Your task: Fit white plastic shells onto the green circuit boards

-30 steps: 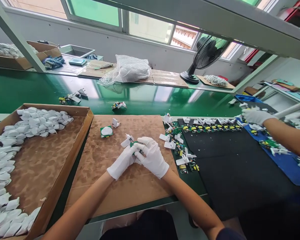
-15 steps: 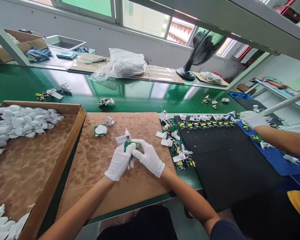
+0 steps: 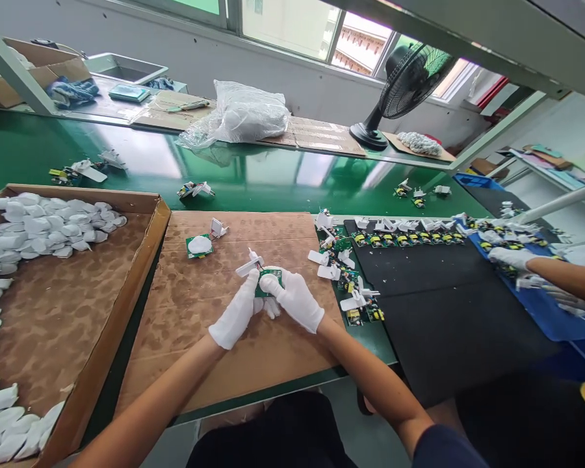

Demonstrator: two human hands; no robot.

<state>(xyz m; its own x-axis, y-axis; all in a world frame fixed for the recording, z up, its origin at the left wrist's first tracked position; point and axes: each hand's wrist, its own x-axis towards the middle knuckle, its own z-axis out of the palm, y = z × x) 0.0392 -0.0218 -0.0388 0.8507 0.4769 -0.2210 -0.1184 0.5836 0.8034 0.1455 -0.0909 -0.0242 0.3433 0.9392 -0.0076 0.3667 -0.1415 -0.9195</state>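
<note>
My left hand [image 3: 234,311] and my right hand [image 3: 292,300], both in white cotton gloves, meet above a brown cardboard sheet [image 3: 234,338]. Between them they grip a small green circuit board [image 3: 268,284], partly hidden by my fingers. A white plastic plug casing [image 3: 249,265] sits at the board's upper left, with thin wires between the two. Further up the sheet, apart from my hands, lie another green board with a white dome [image 3: 199,246] and a white plug piece [image 3: 218,228].
A cardboard tray [image 3: 149,240] of white plastic shells stands to the left. Loose boards and casings [image 3: 344,260] lie to the right, next to a black mat [image 3: 448,318] with a row of boards. A co-worker's gloved hand [image 3: 509,258] works over a blue mat [image 3: 550,312].
The view has swung, shifting the bench left and upward. The green board has turned slightly between my hands. The co-worker's hand has moved down along the blue mat.
</note>
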